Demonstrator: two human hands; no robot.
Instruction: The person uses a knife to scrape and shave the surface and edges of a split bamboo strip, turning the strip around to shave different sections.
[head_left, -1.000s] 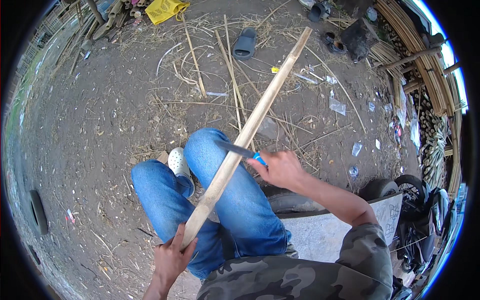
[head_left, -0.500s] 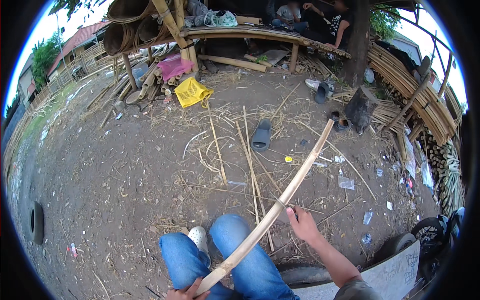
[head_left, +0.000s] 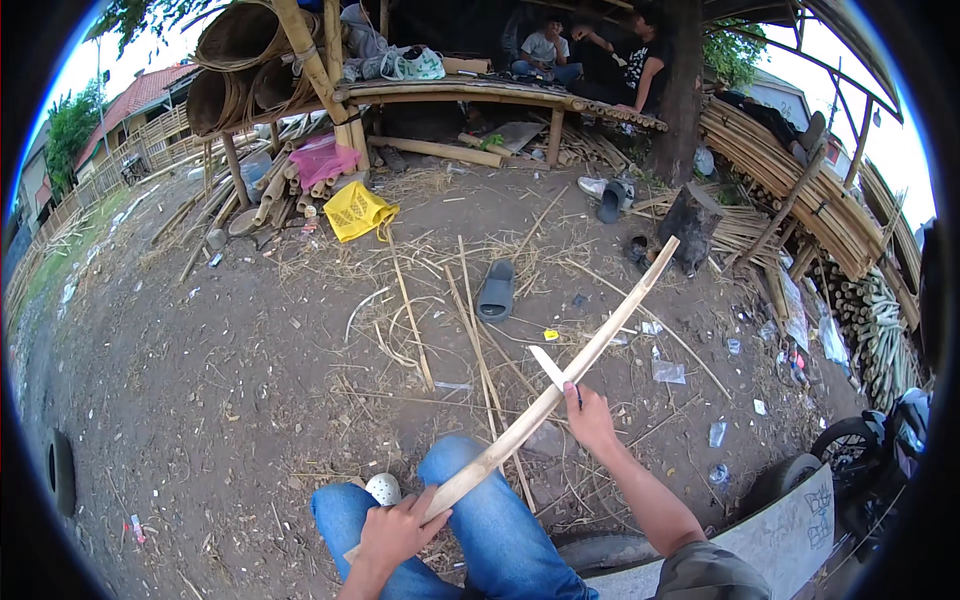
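Observation:
A long pale split bamboo strip (head_left: 600, 345) slants across my lap, its far end up and to the right. My left hand (head_left: 398, 530) is closed around its lower part, above my left thigh; a short end pokes out below the hand. My right hand (head_left: 590, 415) is closed on a knife whose handle is mostly hidden in the fist. The knife's bright blade (head_left: 546, 366) crosses the strip about midway and points up-left, touching or very near it. My jeans-covered knees (head_left: 450, 462) lie beneath the strip.
Thin bamboo slivers (head_left: 478, 340), a grey slide sandal (head_left: 496, 292) and a yellow bag (head_left: 358, 210) lie on the dirt ahead. A tree stump (head_left: 690, 225) stands farther right. Two people sit on a bamboo platform (head_left: 460, 88). A motorbike (head_left: 870, 435) and board (head_left: 780, 545) are at lower right.
My left hand has come farther up into view, gripping the strip higher over the thigh. The knife blade, thin and dark before, now shows its bright flat face. The view has shifted slightly right.

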